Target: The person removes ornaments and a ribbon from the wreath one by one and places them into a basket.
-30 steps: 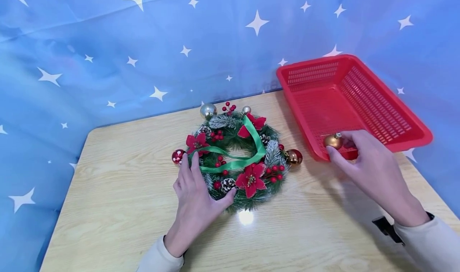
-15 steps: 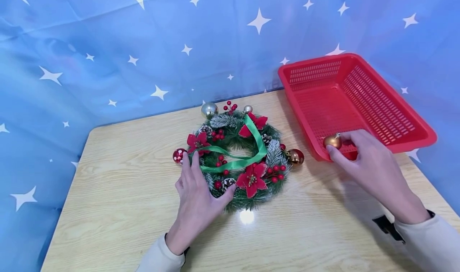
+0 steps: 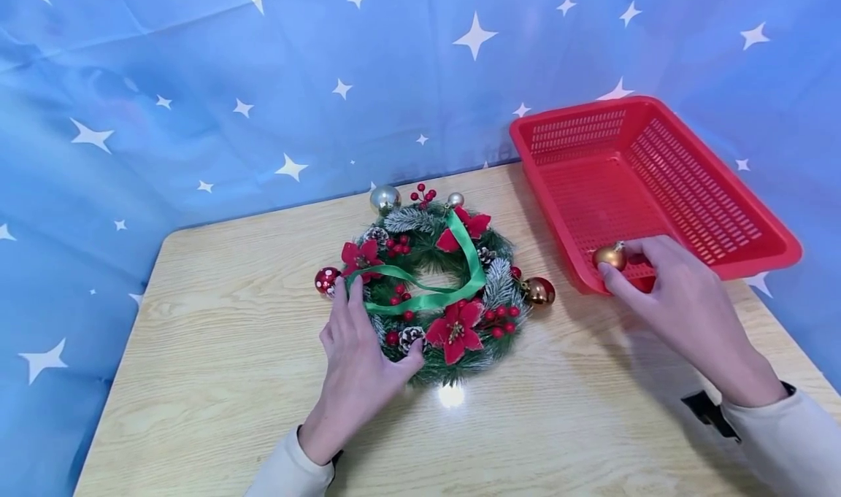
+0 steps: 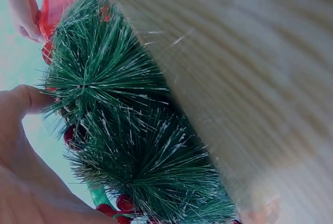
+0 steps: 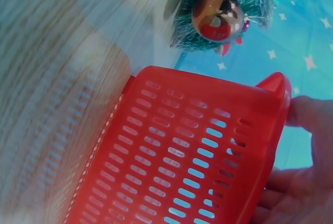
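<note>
In the head view, my left hand (image 3: 361, 369) holds the near-left side of a green Christmas wreath (image 3: 453, 373), thumb by a frosted pine cone (image 3: 412, 338) and fingertips near a red spotted bauble (image 3: 326, 281). Green ribbon (image 3: 427, 303) lies across the wreath. My right hand (image 3: 690, 311) pinches a small gold bauble (image 3: 609, 257) by the near-left corner of a red plastic basket (image 3: 762, 260). In the right wrist view, the basket's slotted wall (image 5: 171, 151) hides the gold bauble and part of the fingers. The left wrist view shows the thumb (image 4: 34, 99) against the pine needles.
A shiny brown bauble (image 3: 539, 291) juts from the wreath's right side, between it and the basket. Silver bauble (image 3: 385, 198) and red poinsettia (image 3: 455, 332) decorate the wreath. The wooden table (image 3: 217, 358) ends at a blue star-patterned backdrop (image 3: 263, 66).
My left thumb has shifted slightly left, toward the fingers, and the nearby pine cone and poinsettia have moved left with it. The right hand keeps the gold bauble in almost the same place.
</note>
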`<state>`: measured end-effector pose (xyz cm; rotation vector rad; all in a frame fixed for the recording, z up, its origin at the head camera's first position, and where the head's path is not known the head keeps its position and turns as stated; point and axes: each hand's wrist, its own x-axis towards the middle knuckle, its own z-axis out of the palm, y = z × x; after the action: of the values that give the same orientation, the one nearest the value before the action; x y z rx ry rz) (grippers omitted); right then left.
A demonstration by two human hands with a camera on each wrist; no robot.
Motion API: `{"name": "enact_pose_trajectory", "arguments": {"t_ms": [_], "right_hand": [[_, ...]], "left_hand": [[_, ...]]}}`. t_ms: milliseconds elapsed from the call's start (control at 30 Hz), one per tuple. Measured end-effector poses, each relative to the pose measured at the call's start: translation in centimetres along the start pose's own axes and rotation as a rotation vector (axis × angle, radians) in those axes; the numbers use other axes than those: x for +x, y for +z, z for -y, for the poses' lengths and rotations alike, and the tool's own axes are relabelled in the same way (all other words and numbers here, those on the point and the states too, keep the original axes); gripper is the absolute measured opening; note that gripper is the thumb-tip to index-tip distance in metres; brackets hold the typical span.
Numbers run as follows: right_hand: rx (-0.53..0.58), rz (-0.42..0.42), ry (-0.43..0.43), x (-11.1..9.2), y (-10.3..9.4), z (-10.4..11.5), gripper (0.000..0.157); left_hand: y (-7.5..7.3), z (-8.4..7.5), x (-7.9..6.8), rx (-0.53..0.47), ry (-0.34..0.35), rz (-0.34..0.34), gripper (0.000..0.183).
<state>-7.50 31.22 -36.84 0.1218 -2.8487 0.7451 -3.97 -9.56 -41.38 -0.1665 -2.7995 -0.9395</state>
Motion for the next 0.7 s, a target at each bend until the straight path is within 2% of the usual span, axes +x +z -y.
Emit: {"name": "enact_pose_trajectory", "arguments": {"t_ms": [267,700], "right_hand": [[-0.003,0.003,-0.045,0.8,-0.2,-0.7,0.041],[0.012,0.054,-0.136,3.8,-0.3,-2.7,0.039]], "left_hand": [[-0.1,0.2,0.2,-0.021,0.003,-0.009,0.124],[-0.1,-0.3,0.2,-0.008,-0.037,-0.007,0.125]]}}
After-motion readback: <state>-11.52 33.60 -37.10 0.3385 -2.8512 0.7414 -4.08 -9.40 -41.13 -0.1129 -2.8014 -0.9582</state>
